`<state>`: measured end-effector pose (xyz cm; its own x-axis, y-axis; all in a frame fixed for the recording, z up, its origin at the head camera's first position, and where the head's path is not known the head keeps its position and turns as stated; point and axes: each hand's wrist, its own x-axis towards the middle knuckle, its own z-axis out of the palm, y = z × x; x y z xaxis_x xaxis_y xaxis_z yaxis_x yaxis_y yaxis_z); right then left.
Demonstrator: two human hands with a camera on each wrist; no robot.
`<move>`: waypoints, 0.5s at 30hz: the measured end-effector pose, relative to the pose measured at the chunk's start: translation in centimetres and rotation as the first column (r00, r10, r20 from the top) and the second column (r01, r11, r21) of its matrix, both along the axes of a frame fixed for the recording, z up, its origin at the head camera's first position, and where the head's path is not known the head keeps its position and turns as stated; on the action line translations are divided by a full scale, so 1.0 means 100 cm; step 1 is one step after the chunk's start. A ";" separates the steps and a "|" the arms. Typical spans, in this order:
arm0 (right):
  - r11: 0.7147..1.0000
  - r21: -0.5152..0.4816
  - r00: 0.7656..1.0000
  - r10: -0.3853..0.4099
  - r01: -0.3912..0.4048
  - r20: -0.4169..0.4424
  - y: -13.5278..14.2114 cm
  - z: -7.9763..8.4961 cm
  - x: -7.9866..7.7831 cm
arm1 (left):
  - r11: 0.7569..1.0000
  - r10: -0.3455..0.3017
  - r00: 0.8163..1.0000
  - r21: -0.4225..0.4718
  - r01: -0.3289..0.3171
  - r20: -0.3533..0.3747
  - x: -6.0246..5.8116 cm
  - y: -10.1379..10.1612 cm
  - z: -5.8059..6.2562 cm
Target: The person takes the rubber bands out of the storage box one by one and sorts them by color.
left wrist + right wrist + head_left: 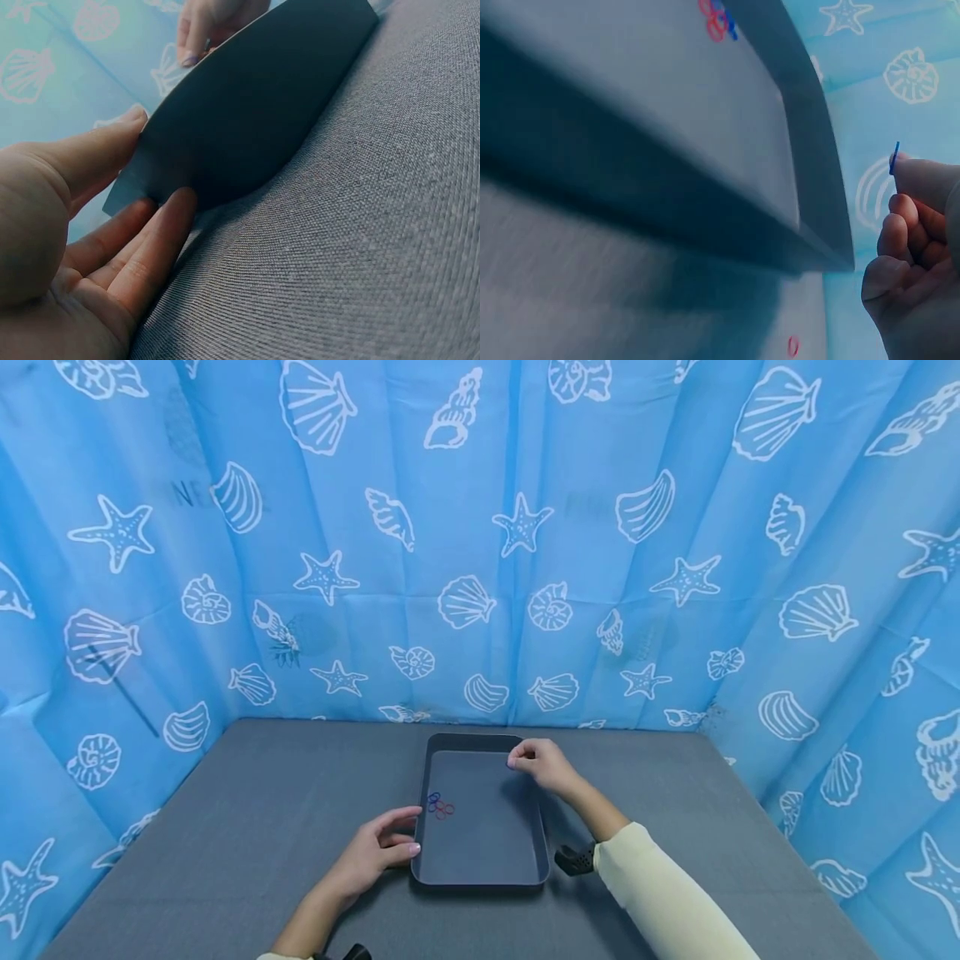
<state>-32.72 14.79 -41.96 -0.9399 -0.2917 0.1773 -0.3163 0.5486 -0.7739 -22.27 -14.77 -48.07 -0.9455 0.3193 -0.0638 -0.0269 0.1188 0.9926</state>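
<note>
A dark grey rectangular tray lies on the table. Small thin rubber-band-like rings, red rings and blue rings, sit in a cluster near its left wall. My left hand rests against the tray's left side. In the left wrist view, the thumb of the left hand is at the rim and its fairly straight fingers touch the outer wall. My right hand is above the tray's far right corner. The right wrist view shows the right hand pinching a small blue ring between thumb and finger.
Grey cloth covers the table. A red ring lies outside the tray in the right wrist view. Behind the table hangs a blue curtain with white shells and starfish. A black wrist device sits at the right sleeve.
</note>
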 end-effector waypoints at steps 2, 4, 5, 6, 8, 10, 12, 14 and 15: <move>1.000 -0.007 1.000 -0.025 0.025 0.003 0.006 -0.003 0.001 | 1.000 0.003 1.000 -0.004 -0.003 -0.005 -0.001 0.000 -0.002; 0.998 -0.011 0.998 -0.062 0.062 0.011 0.012 -0.007 0.002 | 1.000 0.004 1.000 -0.006 -0.004 -0.013 -0.001 -0.001 -0.003; 0.997 -0.011 0.997 -0.078 0.078 0.012 0.015 -0.009 0.002 | 1.000 0.004 1.000 -0.004 -0.004 -0.014 -0.001 -0.001 -0.003; 0.996 -0.015 0.996 -0.093 0.093 0.011 0.019 -0.011 0.002 | 1.000 0.004 1.000 -0.004 -0.004 -0.015 -0.001 -0.001 -0.002; 0.993 -0.015 0.993 -0.116 0.116 0.005 0.025 -0.016 0.002 | 1.000 0.004 1.000 -0.004 -0.004 -0.015 -0.001 -0.001 -0.001; 0.992 -0.003 0.992 -0.123 0.123 -0.014 0.031 -0.021 0.002 | 1.000 0.005 1.000 -0.005 -0.005 -0.012 0.000 -0.001 0.000; 0.992 0.011 0.992 -0.127 0.128 -0.024 0.036 -0.027 0.003 | 1.000 0.006 1.000 -0.008 -0.006 -0.007 0.000 0.000 0.001; 0.990 0.041 0.990 -0.131 0.133 -0.041 0.041 -0.031 0.004 | 1.000 0.008 1.000 -0.013 -0.008 -0.004 0.001 0.000 0.002; 0.989 0.052 0.990 -0.137 0.139 -0.044 0.043 -0.033 0.005 | 1.000 0.008 1.000 -0.017 -0.008 -0.002 0.001 0.000 0.002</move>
